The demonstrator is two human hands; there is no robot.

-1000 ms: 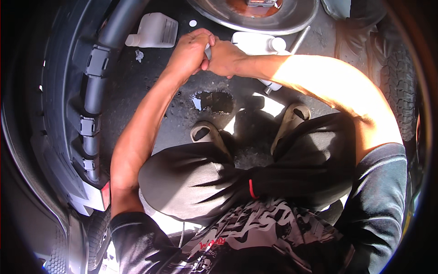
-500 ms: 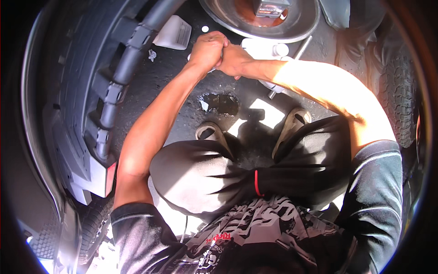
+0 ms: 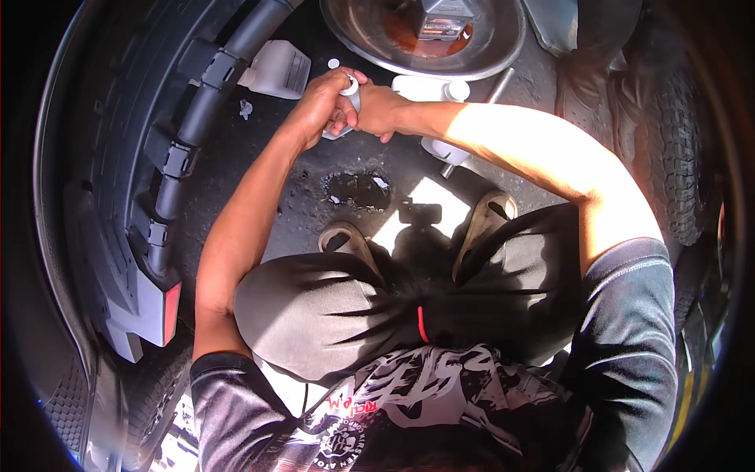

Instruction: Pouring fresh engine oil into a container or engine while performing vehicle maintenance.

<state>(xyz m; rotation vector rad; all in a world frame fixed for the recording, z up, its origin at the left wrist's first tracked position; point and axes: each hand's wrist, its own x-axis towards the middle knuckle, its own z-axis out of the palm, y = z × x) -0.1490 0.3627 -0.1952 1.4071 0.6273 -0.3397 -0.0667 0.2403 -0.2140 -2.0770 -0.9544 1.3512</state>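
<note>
Both hands meet at a light-coloured plastic bottle (image 3: 353, 94) above the dark floor, at the upper middle of the head view. Its round neck faces up between them, and most of the body is hidden by fingers. My left hand (image 3: 318, 106) closes round its left side, fingers curled near the neck. From the right, my right hand (image 3: 379, 111) wraps the same bottle with its fingers bent. A small white round cap (image 3: 333, 63) lies on the floor just beyond my left hand.
Beyond my hands is a metal pan (image 3: 507, 55) of reddish-brown liquid, with a container (image 3: 444, 22) in it. A white bottle (image 3: 281, 69) lies left; another, white-capped bottle (image 3: 456, 91) is by a metal rod (image 3: 501, 85). A dark vehicle panel (image 3: 177, 161) lines the left; a tyre (image 3: 683, 157) is right.
My left hand has shifted off the top of the bottle, and the neck that its fingers covered now shows. The whole view has shifted, so the surroundings appear a little further left.
</note>
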